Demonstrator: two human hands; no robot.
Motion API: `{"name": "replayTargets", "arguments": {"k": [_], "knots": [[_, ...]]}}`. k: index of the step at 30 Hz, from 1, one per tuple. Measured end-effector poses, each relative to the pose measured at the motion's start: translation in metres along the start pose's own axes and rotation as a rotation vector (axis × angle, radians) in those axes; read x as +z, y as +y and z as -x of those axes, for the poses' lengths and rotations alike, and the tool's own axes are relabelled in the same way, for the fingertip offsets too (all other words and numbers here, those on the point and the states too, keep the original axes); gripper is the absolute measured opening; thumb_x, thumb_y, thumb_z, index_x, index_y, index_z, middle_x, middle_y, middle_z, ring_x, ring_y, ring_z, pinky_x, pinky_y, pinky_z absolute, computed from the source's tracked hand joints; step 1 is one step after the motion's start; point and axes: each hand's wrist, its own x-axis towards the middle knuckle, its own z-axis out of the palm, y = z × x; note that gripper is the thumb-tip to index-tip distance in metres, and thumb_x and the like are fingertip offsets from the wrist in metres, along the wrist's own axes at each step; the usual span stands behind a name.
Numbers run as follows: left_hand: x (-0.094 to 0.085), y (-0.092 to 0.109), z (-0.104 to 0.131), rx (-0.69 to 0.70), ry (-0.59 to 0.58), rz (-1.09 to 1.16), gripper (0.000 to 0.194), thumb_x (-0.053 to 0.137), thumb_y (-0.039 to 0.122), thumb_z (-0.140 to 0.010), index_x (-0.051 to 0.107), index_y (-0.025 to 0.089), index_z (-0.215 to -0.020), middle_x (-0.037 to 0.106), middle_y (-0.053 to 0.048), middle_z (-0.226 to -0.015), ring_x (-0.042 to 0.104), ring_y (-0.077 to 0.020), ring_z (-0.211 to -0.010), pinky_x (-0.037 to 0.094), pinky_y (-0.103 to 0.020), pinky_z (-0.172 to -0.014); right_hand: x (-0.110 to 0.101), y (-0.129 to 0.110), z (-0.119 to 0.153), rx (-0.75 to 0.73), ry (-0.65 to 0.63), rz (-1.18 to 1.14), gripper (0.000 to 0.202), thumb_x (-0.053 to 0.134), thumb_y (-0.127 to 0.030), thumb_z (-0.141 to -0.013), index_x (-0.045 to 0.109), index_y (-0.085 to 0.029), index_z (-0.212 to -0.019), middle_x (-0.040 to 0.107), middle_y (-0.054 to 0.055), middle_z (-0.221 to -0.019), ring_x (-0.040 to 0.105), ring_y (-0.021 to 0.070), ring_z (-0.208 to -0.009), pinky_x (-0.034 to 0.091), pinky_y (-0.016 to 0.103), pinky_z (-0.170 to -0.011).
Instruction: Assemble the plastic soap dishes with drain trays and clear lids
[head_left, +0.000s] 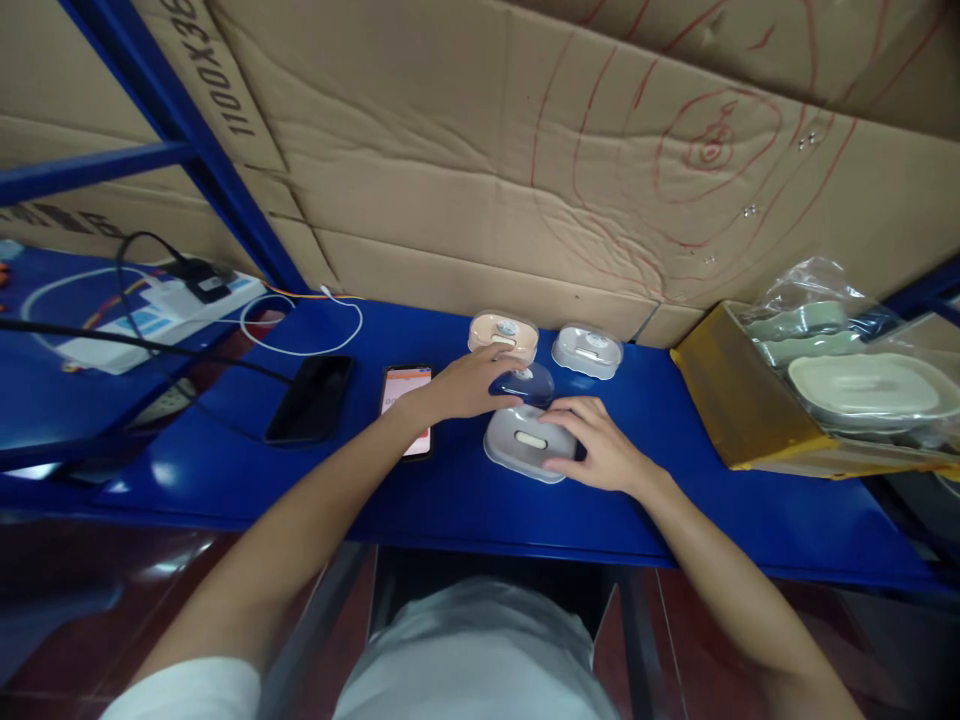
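Note:
My left hand [480, 384] is closed on the left end of a small dark blue oval piece [531, 386] with a glossy surface. Just in front of it on the blue table lies a grey oval dish [517, 458] with a scalloped rim and a pale pill-shaped part in its middle. My right hand [600, 445] grips the right end of this dish, fingers on the far side and thumb on the near side. Behind my left hand stands a peach oval dish [486, 328] with a round sticker. A whitish-grey oval dish [588, 352] stands to its right.
A phone with a lit screen [397, 385] lies partly under my left forearm. Further left are a black phone [311, 400] and a white power strip [120, 340] with cables. An open carton [720, 400] holds plastic-wrapped oval dishes. Cardboard [450, 150] walls the back.

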Motion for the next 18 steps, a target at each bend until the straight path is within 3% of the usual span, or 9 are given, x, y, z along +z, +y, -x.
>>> {"name": "replayTargets", "arguments": {"k": [5,10,13,16,18], "knots": [[0.012,-0.007,-0.002,-0.025,0.026,-0.016,0.054,0.063,0.052,-0.103,0.059,0.026,-0.149,0.042,-0.012,-0.169,0.036,-0.0321,-0.158,0.034,-0.049,-0.126,0.007,-0.004,-0.001,-0.028,-0.116,-0.039,0.061,0.078,-0.057,-0.092,0.063,-0.024,-0.141,0.064,0.014,-0.141,0.058,0.0329,-0.133,0.042,0.051,-0.111],[0.017,-0.008,-0.002,-0.012,0.012,-0.036,0.043,0.049,0.043,-0.110,0.062,0.028,-0.148,0.036,-0.013,-0.172,0.033,-0.0356,-0.159,0.032,-0.059,-0.124,0.008,-0.005,-0.002,-0.067,-0.135,-0.055,0.032,0.072,-0.042,-0.099,0.072,-0.029,-0.129,0.067,0.009,-0.143,0.061,0.0293,-0.134,0.040,0.051,-0.114],[0.011,-0.004,-0.001,0.011,0.009,0.002,0.043,0.050,0.043,-0.109,0.064,0.024,-0.145,0.045,-0.016,-0.165,0.038,-0.0371,-0.155,0.033,-0.061,-0.122,0.001,-0.008,-0.004,-0.067,-0.147,-0.088,0.033,0.067,-0.041,-0.103,0.070,-0.032,-0.134,0.073,0.005,-0.136,0.064,0.0273,-0.132,0.038,0.052,-0.117],[0.000,0.005,0.002,0.086,-0.040,0.063,0.047,0.060,0.052,-0.104,0.065,0.026,-0.143,0.057,-0.011,-0.155,0.050,-0.0305,-0.146,0.037,-0.049,-0.122,-0.004,-0.011,-0.005,-0.042,-0.136,-0.099,0.033,0.060,-0.039,-0.106,0.068,-0.032,-0.138,0.076,0.006,-0.132,0.064,0.0277,-0.132,0.038,0.054,-0.117],[-0.007,0.012,0.005,0.136,-0.126,0.126,0.056,0.068,0.060,-0.098,0.063,0.029,-0.144,0.057,-0.009,-0.155,0.051,-0.0300,-0.145,0.036,-0.047,-0.122,-0.005,-0.012,-0.005,-0.038,-0.132,-0.092,0.034,0.057,-0.039,-0.108,0.068,-0.030,-0.138,0.075,0.007,-0.133,0.063,0.0283,-0.133,0.039,0.055,-0.117]]}}
